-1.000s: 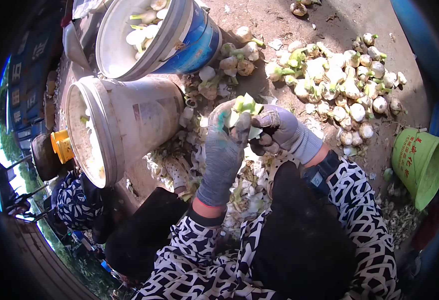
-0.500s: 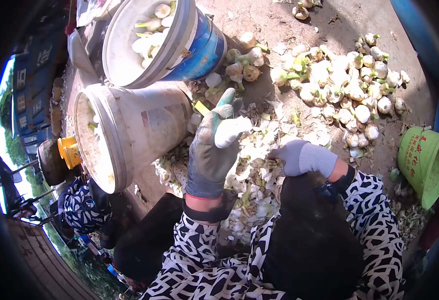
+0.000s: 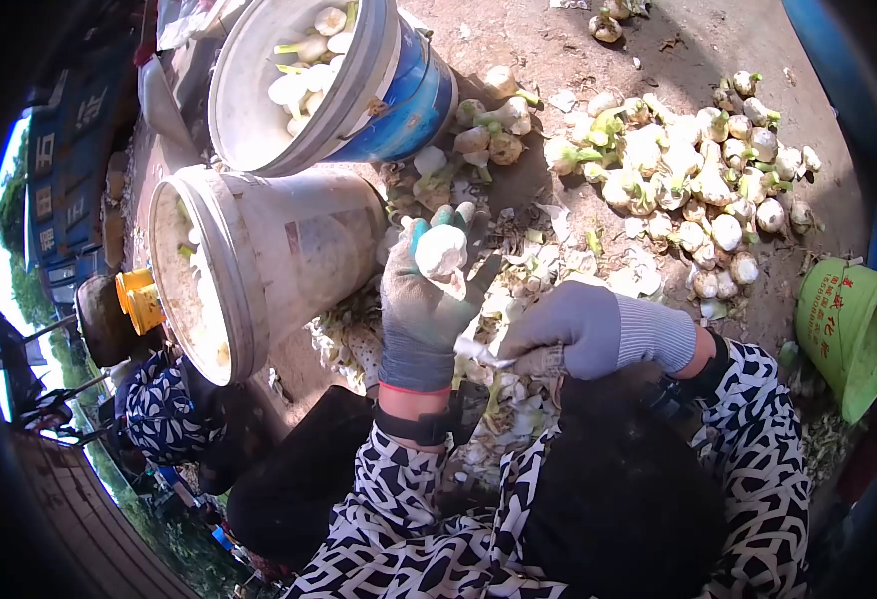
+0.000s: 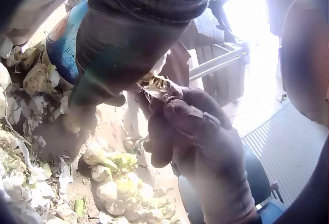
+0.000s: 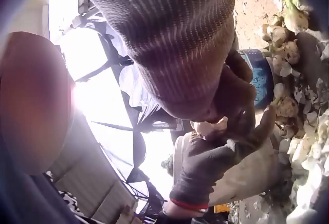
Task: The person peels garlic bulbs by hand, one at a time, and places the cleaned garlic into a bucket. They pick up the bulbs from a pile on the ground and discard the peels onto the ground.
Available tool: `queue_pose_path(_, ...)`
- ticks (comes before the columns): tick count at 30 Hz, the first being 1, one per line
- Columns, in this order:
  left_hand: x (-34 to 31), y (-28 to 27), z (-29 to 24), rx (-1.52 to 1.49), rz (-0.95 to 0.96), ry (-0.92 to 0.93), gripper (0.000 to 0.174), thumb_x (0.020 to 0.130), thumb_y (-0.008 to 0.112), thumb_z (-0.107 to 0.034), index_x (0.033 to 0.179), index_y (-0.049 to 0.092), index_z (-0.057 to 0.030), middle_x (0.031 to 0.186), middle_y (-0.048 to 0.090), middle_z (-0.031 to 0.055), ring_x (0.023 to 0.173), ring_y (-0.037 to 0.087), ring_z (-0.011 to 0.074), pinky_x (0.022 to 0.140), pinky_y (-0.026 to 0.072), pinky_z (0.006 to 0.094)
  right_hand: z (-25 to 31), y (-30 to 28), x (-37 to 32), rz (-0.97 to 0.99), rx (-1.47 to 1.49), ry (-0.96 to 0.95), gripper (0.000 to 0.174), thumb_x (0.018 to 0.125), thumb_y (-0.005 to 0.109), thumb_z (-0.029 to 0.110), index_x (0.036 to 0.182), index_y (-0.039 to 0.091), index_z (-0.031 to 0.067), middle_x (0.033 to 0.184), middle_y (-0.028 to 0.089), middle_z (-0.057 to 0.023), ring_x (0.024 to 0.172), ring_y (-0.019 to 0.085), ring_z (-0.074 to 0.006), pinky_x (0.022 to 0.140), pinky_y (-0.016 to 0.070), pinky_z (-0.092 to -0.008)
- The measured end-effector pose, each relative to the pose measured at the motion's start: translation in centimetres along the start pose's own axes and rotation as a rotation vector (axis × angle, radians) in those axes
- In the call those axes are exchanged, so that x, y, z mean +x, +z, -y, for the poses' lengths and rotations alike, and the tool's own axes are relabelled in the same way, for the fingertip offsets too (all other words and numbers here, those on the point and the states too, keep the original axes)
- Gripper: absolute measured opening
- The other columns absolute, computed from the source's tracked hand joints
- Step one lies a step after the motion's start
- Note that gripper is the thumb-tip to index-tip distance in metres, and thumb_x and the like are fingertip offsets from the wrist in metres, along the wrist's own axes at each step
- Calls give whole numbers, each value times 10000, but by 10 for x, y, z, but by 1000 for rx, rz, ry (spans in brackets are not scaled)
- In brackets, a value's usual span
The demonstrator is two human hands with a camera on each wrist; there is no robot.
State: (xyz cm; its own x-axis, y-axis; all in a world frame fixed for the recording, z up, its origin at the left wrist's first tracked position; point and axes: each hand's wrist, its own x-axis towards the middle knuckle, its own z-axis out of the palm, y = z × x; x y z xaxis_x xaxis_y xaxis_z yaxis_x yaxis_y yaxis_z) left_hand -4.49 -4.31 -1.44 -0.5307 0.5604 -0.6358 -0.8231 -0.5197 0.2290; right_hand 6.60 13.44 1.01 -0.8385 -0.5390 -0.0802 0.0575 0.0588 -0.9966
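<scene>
Since the earlier frame, the garlic bulb (image 3: 440, 250) has been turned over in the left hand (image 3: 414, 295), which has been lowered slightly, and the right hand (image 3: 586, 329) has been brought inward from beside the dark-clothed knee (image 3: 623, 459).

At the far left of the frame, a blue surface with pale lettering (image 3: 64, 190) is seen edge-on, with yellow containers (image 3: 141, 304) below it. A white bucket (image 3: 324, 230) is tipped toward the left, its wall smudged with dirt. Above it, a blue-and-white bucket (image 3: 414, 105) is tilted, and peeled white bulbs (image 3: 304, 85) are held inside. Just right of that bucket, a small cluster of unpeeled bulbs (image 3: 498, 125) is laid on the ground (image 3: 518, 45).

At the centre, the garlic bulb is cradled in the palm of the left hand, with the fingers bent around it. Just below and to the right, a slim pale object (image 3: 480, 351), too blurred to identify, is pinched in the curled fingers of the right hand. Loose peelings (image 3: 508, 404) are scattered beneath both hands.

At the upper right, a large pile of unpeeled bulbs (image 3: 693, 165) is spread over the ground. Near the right edge, a green bucket (image 3: 830, 319) printed with red characters is tilted.
</scene>
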Motion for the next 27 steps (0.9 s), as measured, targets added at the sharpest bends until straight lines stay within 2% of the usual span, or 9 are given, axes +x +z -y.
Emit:
queue_pose_path(3, 5, 2, 1, -19, -55, -2, 350, 970, 462, -382, 1160, 574, -111, 1168, 628, 70, 1162, 538, 260, 885, 473, 513, 7, -5, -6, 272, 353, -127, 249, 874, 678, 203, 1045, 659, 23, 887, 688, -106, 775, 649, -230, 712, 502, -331)
queue_pose_path(5, 7, 5, 6, -13, -135, 13, 375, 970, 460, -400, 1192, 558, -113, 1191, 619, 72, 1164, 535, 260, 874, 481, 517, 1, -16, -8, 111, 368, -9, 221, 879, 674, 228, 988, 668, 36, 845, 679, -104, 759, 647, -238, 707, 504, -333)
queue_pose_path(9, 13, -5, 18, 97, -32, 164, 422, 971, 486, -384, 1287, 502, -104, 1261, 575, 114, 1156, 532, 278, 975, 438, 490, -30, 4, 15, -514, -437, 195, 367, 852, 675, 417, 897, 639, 55, 694, 608, -106, 639, 621, -265, 633, 495, -359)
queue_pose_path(13, 13, -9, 34, -11, 54, 123, 395, 973, 510, -336, 1281, 503, -89, 1273, 571, 120, 1153, 541, 273, 991, 436, 474, -40, -3, 39, -447, 298, 390, 272, 877, 670, 299, 902, 635, 31, 734, 631, -79, 622, 616, -157, 577, 484, -272)
queue_pose_path(17, 16, -12, 24, -15, -123, 204, 387, 962, 532, -363, 1264, 523, -121, 1261, 580, 81, 1133, 553, 285, 992, 426, 488, -23, -11, 11, -402, 1158, -127, 193, 866, 658, 127, 950, 606, -39, 786, 648, -132, 685, 642, -209, 610, 528, -300)
queue_pose_path(19, 10, -11, 21, 26, -178, 173, 354, 955, 548, -362, 1242, 542, -154, 1219, 601, 66, 1117, 565, 276, 970, 434, 479, -30, -10, 9, -296, 910, 41, 206, 854, 647, 98, 1007, 614, -36, 840, 673, -128, 718, 654, -208, 660, 543, -335)
queue_pose_path(21, 11, -19, 22, -24, -201, 143, 363, 938, 576, -384, 1228, 545, -168, 1176, 620, 76, 1104, 573, 294, 935, 459, 482, -88, 20, 14, -442, -216, -197, 175, 859, 608, 137, 1025, 658, 115, 887, 691, -121, 767, 675, -248, 712, 539, -359)
queue_pose_path(23, 11, -16, 21, -97, -291, 102, 280, 939, 550, -361, 1148, 604, -181, 1155, 646, 96, 1033, 620, 311, 893, 499, 475, -69, 9, 10, -48, -818, 415, 140, 819, 610, 210, 939, 652, 149, 859, 669, -136, 798, 658, -312, 701, 527, -388)
queue_pose_path(27, -5, -19, 2, -27, -142, 129, 321, 954, 550, -358, 1210, 562, -166, 1125, 653, 103, 978, 637, 308, 822, 541, 440, -73, -8, -4, -64, -826, 515, 160, 799, 570, 265, 860, 628, 128, 767, 654, -89, 713, 665, -298, 613, 504, -434)
